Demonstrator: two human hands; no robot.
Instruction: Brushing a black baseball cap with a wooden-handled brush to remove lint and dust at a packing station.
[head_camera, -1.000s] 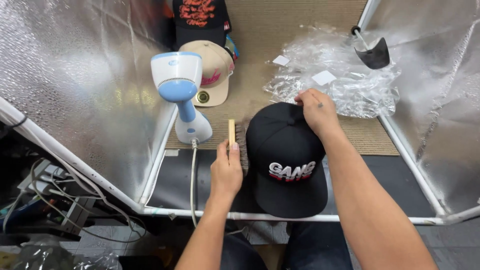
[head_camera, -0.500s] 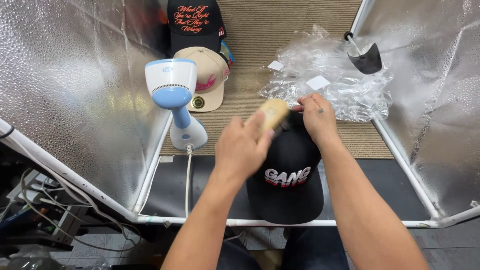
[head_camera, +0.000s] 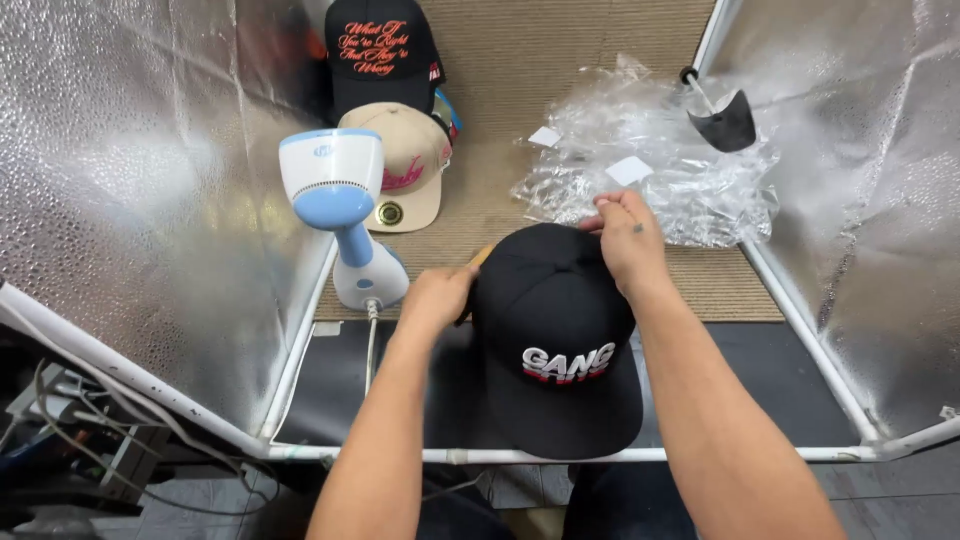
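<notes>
Centrally, we log one black flat-brimmed cap with white lettering (head_camera: 556, 335) on the dark mat, brim nearest us. Our right hand (head_camera: 628, 240) pinches its rear crown. Our left hand (head_camera: 436, 298) closes around a small wooden brush (head_camera: 479, 259) against the cap's left side. Beside: white-and-blue handheld steamer (head_camera: 340, 210), beige cap (head_camera: 410, 170), crumpled clear plastic bags (head_camera: 660, 160).

Lying on the table (head_camera: 560, 100), covered in tan woven matting with a black strip nearest: a black cap (head_camera: 556, 330) straddling both, a beige cap (head_camera: 408, 180) overlapping another black cap (head_camera: 382, 55), crumpled clear plastic bags (head_camera: 660, 160) at right. Standing upright at left: a blue-and-white steamer (head_camera: 345, 215).
</notes>
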